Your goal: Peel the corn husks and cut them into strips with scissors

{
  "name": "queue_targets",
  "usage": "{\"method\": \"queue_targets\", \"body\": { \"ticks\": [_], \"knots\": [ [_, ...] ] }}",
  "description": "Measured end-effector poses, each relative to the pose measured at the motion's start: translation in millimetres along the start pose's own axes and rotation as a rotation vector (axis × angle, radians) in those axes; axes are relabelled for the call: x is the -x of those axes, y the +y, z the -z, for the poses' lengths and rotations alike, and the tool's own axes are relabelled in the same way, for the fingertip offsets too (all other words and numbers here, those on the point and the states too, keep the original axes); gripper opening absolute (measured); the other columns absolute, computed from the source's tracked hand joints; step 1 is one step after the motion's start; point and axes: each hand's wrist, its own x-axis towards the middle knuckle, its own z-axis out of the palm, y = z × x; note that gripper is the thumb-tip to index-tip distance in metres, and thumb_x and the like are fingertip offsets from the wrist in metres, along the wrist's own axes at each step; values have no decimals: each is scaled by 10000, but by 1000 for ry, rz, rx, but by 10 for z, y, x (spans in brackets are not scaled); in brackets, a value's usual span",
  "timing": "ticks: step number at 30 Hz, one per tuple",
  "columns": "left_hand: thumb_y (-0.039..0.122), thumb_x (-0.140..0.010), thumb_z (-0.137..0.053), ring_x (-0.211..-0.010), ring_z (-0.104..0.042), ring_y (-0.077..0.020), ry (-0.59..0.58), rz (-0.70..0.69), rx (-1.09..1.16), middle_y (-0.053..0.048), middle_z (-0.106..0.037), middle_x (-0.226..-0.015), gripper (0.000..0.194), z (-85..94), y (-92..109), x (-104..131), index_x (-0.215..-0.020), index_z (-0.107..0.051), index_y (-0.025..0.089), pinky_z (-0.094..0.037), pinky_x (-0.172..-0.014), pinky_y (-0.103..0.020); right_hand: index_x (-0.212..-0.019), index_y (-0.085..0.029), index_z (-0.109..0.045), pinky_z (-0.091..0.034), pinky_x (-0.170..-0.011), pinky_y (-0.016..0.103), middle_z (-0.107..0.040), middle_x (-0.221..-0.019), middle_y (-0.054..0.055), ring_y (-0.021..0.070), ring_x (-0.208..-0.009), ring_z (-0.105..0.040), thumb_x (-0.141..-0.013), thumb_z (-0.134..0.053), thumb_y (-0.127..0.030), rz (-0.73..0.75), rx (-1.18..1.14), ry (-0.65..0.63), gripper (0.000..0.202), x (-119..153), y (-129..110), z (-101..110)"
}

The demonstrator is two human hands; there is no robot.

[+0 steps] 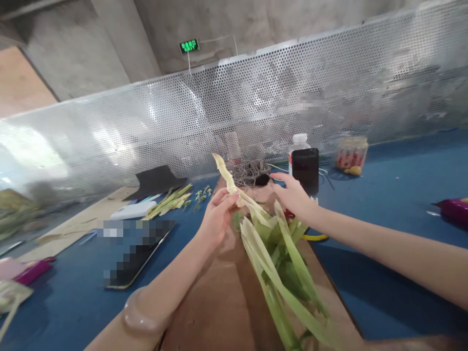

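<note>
My left hand (219, 209) is closed around a bundle of corn husks (270, 263), near its pale twisted end (224, 174), which points up and away. The long green leaves of the bundle spread toward me over a brown wooden board (212, 302). My right hand (292, 195) hovers past the husks, fingers stretched and apart, with nothing visible in it. Its fingertips are close to a heap of grey cord (250, 171) and a small black object (262, 180) at the far end of the board. Red and yellow handles (315, 237) show partly behind the husks.
A phone (305, 170) leans against a white bottle (300, 142), with a clear jar (353, 153) to the right. On the left lie a dark tablet-like slab (146, 258), green husk strips (171, 201) and a white object (133, 210). A perforated metal screen (164, 126) borders the blue table (402, 195).
</note>
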Motion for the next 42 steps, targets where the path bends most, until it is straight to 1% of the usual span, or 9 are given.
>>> {"method": "queue_targets", "body": {
  "ticks": [4, 7, 11, 15, 26, 34, 37, 40, 42],
  "knots": [
    [226, -680, -641, -653, -558, -82, 35, -78, -35, 15, -597, -699, 131, -45, 0, 1, -779, -582, 164, -450, -683, -224, -855, -172, -632, -346, -910, 332, -626, -993, 47, 187, -982, -526, -785, -403, -216, 111, 52, -146, 244, 91, -121, 3],
    [250, -653, -658, -678, -584, -105, 164, -117, -30, 9, -600, -713, 187, 26, 36, -60, -797, -569, 170, -475, -691, -261, -830, -164, -622, -418, -791, 290, -652, -891, 44, 174, -862, -577, -807, -385, -264, 18, -53, -264, 257, 183, -184, -30],
    [278, -618, -672, -595, -573, -91, 458, -215, -145, 14, -578, -676, 262, 348, 125, -216, -817, -545, 164, -481, -605, -230, -809, -156, -584, -461, -664, 235, -647, -808, 43, 146, -755, -606, -814, -383, -257, -162, -250, -350, 225, 239, -193, -63],
    [308, -664, -610, -617, -598, -95, 627, -216, -292, 17, -570, -707, 242, 716, 220, -336, -839, -501, 182, -492, -646, -247, -777, -155, -576, -471, -639, 222, -641, -776, 35, 126, -684, -605, -801, -408, -229, -159, -304, -427, 185, 236, -143, -72],
    [320, -687, -509, -548, -606, -170, 638, 27, -801, -70, -631, -675, 221, 1079, 239, -406, -723, -587, 117, -416, -435, -234, -748, -160, -621, -455, -732, 281, -658, -794, 45, 158, -752, -596, -792, -406, -227, -43, -181, -475, 230, 260, -38, -107],
    [377, -722, -496, -761, -630, -270, 738, 26, -1179, -144, -648, -934, 407, 1533, 775, -410, -1020, -588, 114, -475, -625, -344, -738, -159, -627, -408, -720, 301, -654, -784, 43, 174, -734, -567, -807, -372, -251, 118, 15, -526, 280, 256, 2, -71],
    [399, -691, -552, -1124, -438, -359, 735, -19, -1294, -186, -515, -1202, 614, 1641, 802, -410, -1230, -445, 126, -342, -894, -467, -695, -162, -620, -400, -703, 296, -648, -755, 35, 169, -710, -557, -801, -376, -241, 127, 32, -527, 277, 264, -31, -42],
    [477, -710, -503, -1258, -131, -439, 803, -29, -1604, -244, -258, -1373, 789, 1634, 652, -379, -1340, -241, 81, -129, -928, -627, -687, -165, -618, -404, -695, 290, -653, -760, 35, 168, -712, -560, -796, -382, -233, 126, 27, -523, 269, 282, -49, -22],
    [459, -740, -468, -1254, -124, -446, 685, 11, -1756, -243, -267, -1369, 660, 1534, 536, -353, -1275, -376, 82, -85, -923, -644, -699, -162, -624, -419, -673, 286, -659, -759, 41, 170, -699, -570, -794, -386, -238, 112, 15, -516, 268, 294, -44, -27]
  ]
}}
